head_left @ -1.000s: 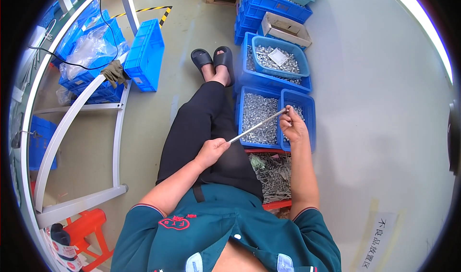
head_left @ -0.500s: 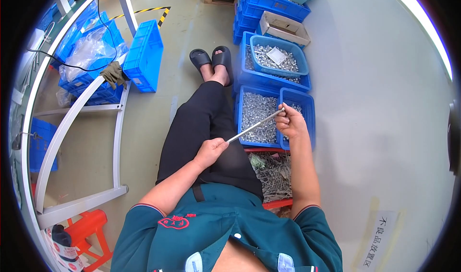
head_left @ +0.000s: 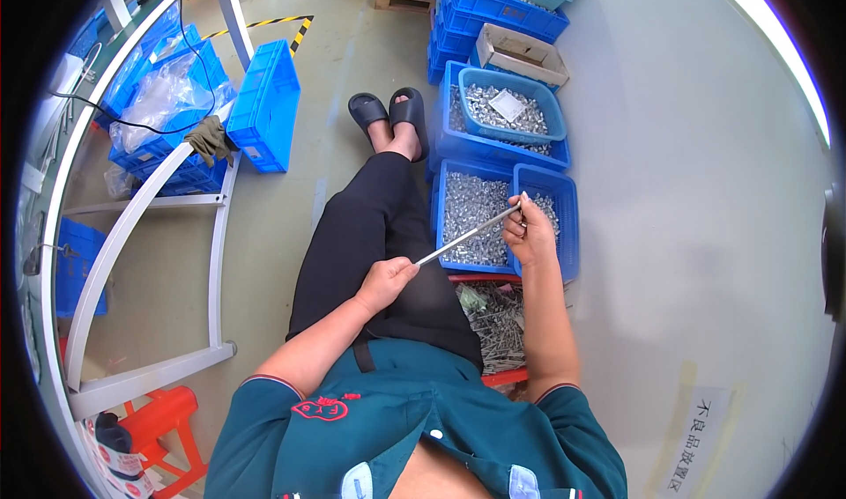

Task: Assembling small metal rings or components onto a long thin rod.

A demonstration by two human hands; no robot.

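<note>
A thin grey metal rod point(head_left: 467, 236) slants between my two hands, its right end higher. My left hand point(head_left: 388, 283), over my thigh, is closed round the lower end. The fingertips of my right hand point(head_left: 530, 228) pinch the upper end; whether a small part sits there I cannot make out. Beneath the rod is a blue bin point(head_left: 436, 226) of small silvery metal pieces. A second, narrower blue bin point(head_left: 571, 235) with similar pieces lies just under and beyond my right hand.
By my right hip a red crate point(head_left: 507, 377) holds many thin metal rods. Farther off, a light blue basin point(head_left: 555, 120) of metal pieces sits in a blue crate, with stacked crates behind. To my left stand a white metal frame point(head_left: 216, 261), blue crates and a red stool point(head_left: 163, 424).
My right hand has shifted very slightly, its forearm a little to the left. The rod stays held between both hands; my left hand has barely moved.
</note>
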